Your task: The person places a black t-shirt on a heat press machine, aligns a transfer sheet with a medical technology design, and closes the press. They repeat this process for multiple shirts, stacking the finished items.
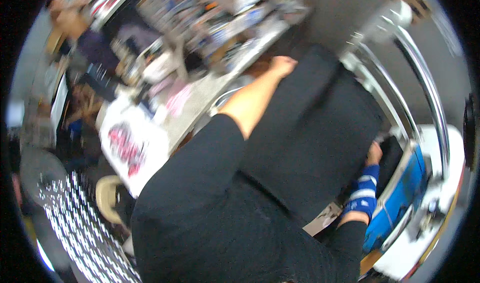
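Observation:
A large black cloth (310, 148) stretches in front of me, with a dark crease across its upper right part. At its far left edge, my left hand (283, 66) is closed on the cloth. My right hand (374, 154) grips along the right edge of the cloth, its fingers partly hidden and blurred. A blue and white band (362, 193) wraps my right forearm.
A white machine (440, 148) with a curved chrome tube (425, 78) and a blue panel (395, 203) stands close on the right. To the left, a cluttered table (200, 98) carries a white bag (132, 138) with a pink print. Blurred goods fill a shelf (215, 23) behind it.

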Available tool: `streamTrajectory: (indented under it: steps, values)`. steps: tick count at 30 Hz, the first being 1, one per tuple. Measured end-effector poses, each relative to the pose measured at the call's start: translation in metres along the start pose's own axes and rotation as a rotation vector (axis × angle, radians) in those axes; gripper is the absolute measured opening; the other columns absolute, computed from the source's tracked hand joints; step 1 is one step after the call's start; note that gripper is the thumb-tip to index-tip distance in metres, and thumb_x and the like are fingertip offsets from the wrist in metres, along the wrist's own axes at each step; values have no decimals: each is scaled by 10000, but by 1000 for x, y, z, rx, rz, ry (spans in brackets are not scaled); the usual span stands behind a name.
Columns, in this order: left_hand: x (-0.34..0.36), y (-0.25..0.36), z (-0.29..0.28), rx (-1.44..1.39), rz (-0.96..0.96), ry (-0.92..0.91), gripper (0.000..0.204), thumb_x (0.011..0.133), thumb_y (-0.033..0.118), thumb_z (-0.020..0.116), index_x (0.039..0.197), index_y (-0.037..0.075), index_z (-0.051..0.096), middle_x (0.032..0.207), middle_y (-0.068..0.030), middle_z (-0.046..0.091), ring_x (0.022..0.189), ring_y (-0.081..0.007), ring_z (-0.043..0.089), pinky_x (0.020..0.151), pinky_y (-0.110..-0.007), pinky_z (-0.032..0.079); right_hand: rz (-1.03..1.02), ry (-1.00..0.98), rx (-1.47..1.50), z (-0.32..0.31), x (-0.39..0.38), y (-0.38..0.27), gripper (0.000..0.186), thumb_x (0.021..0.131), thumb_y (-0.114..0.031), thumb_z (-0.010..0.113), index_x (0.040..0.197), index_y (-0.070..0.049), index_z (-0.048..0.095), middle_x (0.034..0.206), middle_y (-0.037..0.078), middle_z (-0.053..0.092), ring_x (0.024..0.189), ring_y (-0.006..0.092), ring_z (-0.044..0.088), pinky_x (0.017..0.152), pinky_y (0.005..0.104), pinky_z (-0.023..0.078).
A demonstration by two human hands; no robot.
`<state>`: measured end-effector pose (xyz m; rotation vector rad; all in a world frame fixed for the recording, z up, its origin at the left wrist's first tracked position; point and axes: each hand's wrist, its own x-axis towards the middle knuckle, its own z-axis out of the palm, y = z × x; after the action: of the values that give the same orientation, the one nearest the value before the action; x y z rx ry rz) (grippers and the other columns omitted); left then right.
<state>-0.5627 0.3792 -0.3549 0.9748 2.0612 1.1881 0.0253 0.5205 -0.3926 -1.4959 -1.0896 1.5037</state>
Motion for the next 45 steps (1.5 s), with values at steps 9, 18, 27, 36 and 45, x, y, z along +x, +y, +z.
streamTrajectory:
  steps: [9, 18, 27, 36, 45]
  values:
    - [-237, -136, -173, 16, -75, 413, 205, 854, 79, 681, 1050, 42, 729, 986, -160, 723, 945, -342, 696, 853, -426, 548, -670, 504, -906, 64, -253, -26, 256, 990, -209, 665, 1070, 29, 717, 1048, 147, 740, 940, 272, 697, 859, 359, 540]
    - [-271, -238, -314, 820, -375, 679, 463, 779, 259, 810, 1226, 188, 712, 1175, -50, 724, 1164, -281, 617, 999, -504, 399, -822, 117, -825, 180, -385, -23, 109, 922, -34, 683, 1013, 24, 696, 1033, 158, 696, 988, 312, 654, 907, 390, 510]
    - [-266, -229, -319, 660, -296, 753, 202, 808, 139, 779, 1011, 130, 777, 903, -81, 766, 890, -267, 729, 832, -405, 516, -720, 151, -787, 164, -416, -8, 108, 928, -49, 684, 1009, 22, 701, 1033, 150, 694, 974, 294, 664, 905, 377, 514]
    - [-265, -205, -337, 453, -279, 684, 171, 821, 125, 761, 983, 101, 810, 1002, -182, 754, 926, -302, 749, 839, -374, 565, -723, 122, -754, 169, -432, -10, 106, 933, -47, 682, 1015, 18, 702, 1038, 139, 690, 963, 261, 664, 871, 350, 527]
    - [-237, -133, -334, 200, 155, 578, 168, 900, 105, 727, 1036, 7, 747, 917, -107, 759, 824, -203, 700, 794, -329, 547, -856, 77, -735, 204, -439, -29, 95, 859, -56, 733, 942, -13, 717, 970, 138, 717, 903, 286, 695, 819, 358, 550]
